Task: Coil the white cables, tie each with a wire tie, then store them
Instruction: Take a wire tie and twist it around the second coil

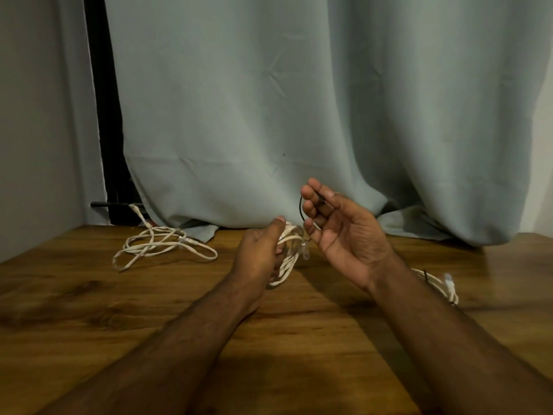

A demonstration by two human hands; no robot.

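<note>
Tying is the step in hand, we judge: our left hand (258, 253) grips a coiled white cable (288, 259) just above the desk (89, 295), and our right hand (338, 232) pinches a black wire tie (301, 209) beside it. We should keep the loops bunched tight, thread the tie around all of them, then twist it snug. A loose cable (161, 245) lies untied at far left; another coil (440, 287), seemingly tied, peeks from behind our right forearm, mostly hidden. We cannot tell how many loops the left hand covers, and no storage place shows.
</note>
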